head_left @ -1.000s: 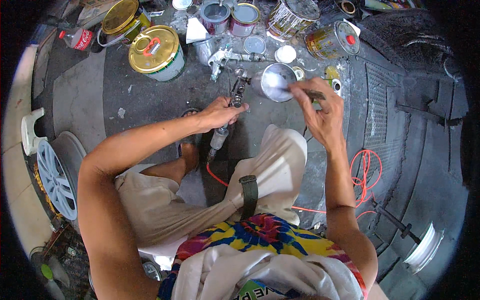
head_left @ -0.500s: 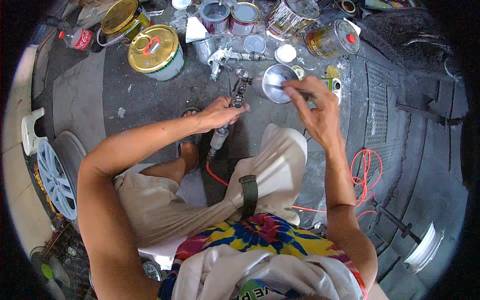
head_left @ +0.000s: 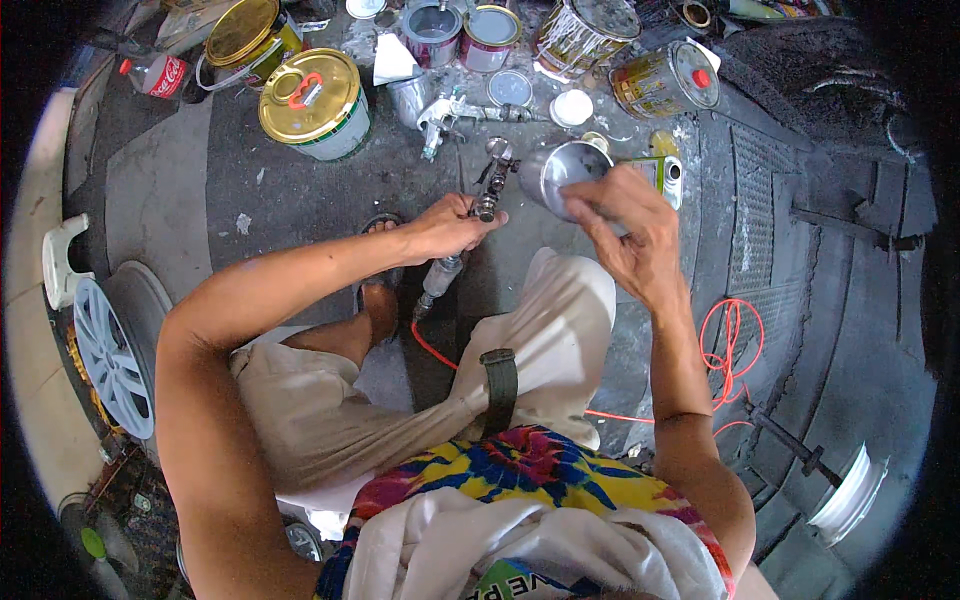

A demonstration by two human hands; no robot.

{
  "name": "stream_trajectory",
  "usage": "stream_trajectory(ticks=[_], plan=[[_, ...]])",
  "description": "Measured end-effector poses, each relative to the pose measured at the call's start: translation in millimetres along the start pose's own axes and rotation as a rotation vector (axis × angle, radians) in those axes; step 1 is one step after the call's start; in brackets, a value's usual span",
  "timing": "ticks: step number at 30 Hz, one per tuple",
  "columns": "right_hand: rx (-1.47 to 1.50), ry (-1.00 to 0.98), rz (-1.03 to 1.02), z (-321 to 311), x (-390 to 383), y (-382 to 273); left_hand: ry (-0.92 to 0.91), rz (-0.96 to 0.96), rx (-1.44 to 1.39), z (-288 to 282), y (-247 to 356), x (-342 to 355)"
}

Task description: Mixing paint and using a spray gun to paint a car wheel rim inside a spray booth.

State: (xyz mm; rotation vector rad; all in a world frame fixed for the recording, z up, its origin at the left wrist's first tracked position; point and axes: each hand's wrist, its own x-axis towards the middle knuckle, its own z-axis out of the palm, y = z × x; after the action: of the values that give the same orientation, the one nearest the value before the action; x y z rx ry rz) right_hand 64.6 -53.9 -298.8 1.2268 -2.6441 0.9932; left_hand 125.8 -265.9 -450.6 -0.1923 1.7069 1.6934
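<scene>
My left hand (head_left: 447, 227) is wrapped round the grip of a metal spray gun (head_left: 493, 188). An orange-red air hose (head_left: 433, 352) runs from the fitting below that grip. To the gun's right sits its open silver cup (head_left: 538, 178), mouth tilted toward me, with a greyish, shiny inside. My right hand (head_left: 632, 225) is bent over the near right side of the cup, thumb and fingers closed together at its mouth. Blur and the fingers hide what they pinch. A second spray gun (head_left: 440, 122) with a silver cup lies on the floor beyond.
Paint tins stand along the far side, among them a gold-lidded bucket (head_left: 313, 95), a grey-filled tin (head_left: 491, 40) and a red-capped can (head_left: 668, 80). A white-and-green can (head_left: 665, 180) stands just right of my right hand. Coiled hose (head_left: 733, 345) lies right; a wheel rim (head_left: 113, 358) leans left.
The spray gun and its cup have shifted slightly right, and the cup's mouth has tilted. My right hand has stayed at the cup, its fingers now lower along the mouth.
</scene>
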Motion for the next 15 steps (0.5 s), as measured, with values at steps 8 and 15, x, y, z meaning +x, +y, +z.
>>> stream_trajectory(ticks=[8,15], plan=[[0.200,-0.103,0.234,-7,-3,3,0.037,-0.083,0.030,-5,-2,-1],[0.129,-0.122,0.162,-8,-1,2,0.025,-0.077,0.040,-8,-10,3]])
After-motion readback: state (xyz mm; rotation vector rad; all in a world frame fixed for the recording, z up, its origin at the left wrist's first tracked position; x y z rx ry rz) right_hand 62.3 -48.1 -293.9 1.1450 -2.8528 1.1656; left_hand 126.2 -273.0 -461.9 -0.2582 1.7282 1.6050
